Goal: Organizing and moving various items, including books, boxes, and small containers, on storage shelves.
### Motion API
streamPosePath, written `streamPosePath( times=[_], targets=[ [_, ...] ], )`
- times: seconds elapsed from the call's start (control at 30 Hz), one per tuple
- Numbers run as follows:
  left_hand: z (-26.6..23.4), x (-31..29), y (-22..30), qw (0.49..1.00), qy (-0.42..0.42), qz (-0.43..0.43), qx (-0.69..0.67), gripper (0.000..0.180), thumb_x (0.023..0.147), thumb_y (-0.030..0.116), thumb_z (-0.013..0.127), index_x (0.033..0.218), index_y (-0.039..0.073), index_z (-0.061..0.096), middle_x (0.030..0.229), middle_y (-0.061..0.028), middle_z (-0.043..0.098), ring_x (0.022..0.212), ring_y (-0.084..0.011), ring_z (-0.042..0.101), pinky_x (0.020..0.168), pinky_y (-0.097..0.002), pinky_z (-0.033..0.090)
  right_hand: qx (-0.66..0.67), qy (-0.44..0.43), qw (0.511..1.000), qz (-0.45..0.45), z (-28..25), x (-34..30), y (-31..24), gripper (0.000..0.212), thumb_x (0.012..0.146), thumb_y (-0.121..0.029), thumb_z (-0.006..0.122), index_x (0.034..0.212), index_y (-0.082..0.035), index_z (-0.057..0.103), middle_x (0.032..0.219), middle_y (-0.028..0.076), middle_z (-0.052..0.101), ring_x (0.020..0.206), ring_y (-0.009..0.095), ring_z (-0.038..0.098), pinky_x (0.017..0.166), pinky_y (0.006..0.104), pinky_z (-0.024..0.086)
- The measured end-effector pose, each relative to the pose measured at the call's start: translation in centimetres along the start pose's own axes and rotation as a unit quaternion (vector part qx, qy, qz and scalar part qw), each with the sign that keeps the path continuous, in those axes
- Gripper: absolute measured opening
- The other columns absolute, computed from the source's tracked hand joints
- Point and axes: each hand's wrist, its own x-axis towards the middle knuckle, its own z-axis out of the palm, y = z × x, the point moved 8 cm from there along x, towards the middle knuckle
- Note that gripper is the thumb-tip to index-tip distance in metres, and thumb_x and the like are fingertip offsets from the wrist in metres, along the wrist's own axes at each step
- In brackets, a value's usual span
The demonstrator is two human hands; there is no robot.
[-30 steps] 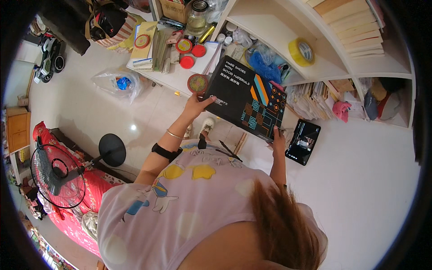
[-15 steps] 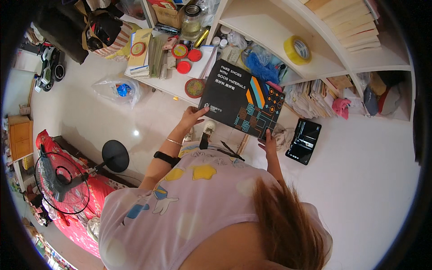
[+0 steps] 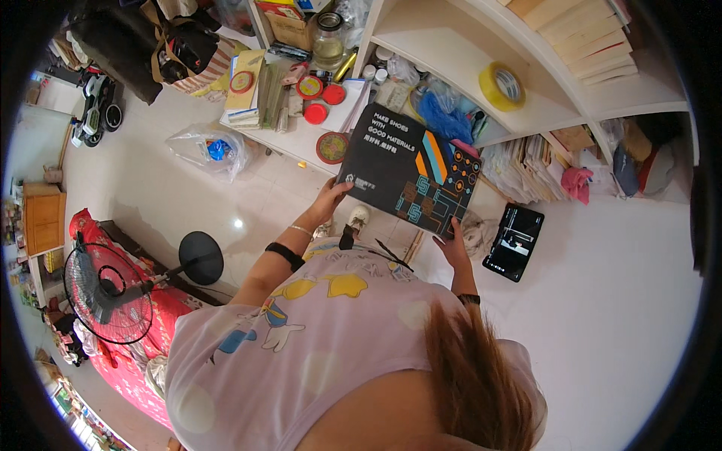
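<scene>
Smooth black rectangular cardboard box (image 3: 398, 169), long axis slanting far-left to near-right, orange-and-blue patterned end rightward, left hand (image 3: 329, 198) and right hand (image 3: 453, 246) pinching its near corners

Has drawn left hand (image 3: 330, 198) and black box (image 3: 391, 177) toward seven o'clock from round tin (image 3: 332, 148), right hand (image 3: 456, 246) toward eight.

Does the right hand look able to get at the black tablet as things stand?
Probably not while the right hand holds the black box. Freed, it likely could: the black tablet lies uncovered nearby, with only crumpled pale cloth between.
</scene>
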Motion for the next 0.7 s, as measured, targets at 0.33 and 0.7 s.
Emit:
streamPosePath(
  times=[0.33,0.7],
  targets=[
    [-0.6,-1.3,-0.5,0.985,-0.093,-0.052,0.14,0.089,0.077,0.038,0.066,0.135,-0.006,0.016,0.133,-0.0184,0.036,0.124,-0.0242,0.037,0.105,-0.0347,0.03,0.026,-0.069,0.997,-0.013,-0.6,-0.1,1.1,0.063,0.082,-0.052,0.056,0.129,-0.014,0.039,0.126,0.004,0.047,0.118,0.02,0.04,0.102,0.0412,0.027],
    [0.7,-2.5,-0.4,0.976,-0.1,-0.149,0.125,0.091,0.074,0.036,0.069,0.139,0.0,0.016,0.135,-0.0138,0.035,0.126,-0.0243,0.034,0.105,-0.0358,0.029,0.074,-0.07,0.995,-0.012,-2.4,-0.8,2.1,0.061,0.086,-0.053,0.049,0.13,-0.012,0.039,0.127,0.005,0.046,0.117,0.02,0.041,0.101,0.0399,0.029]
  ],
)
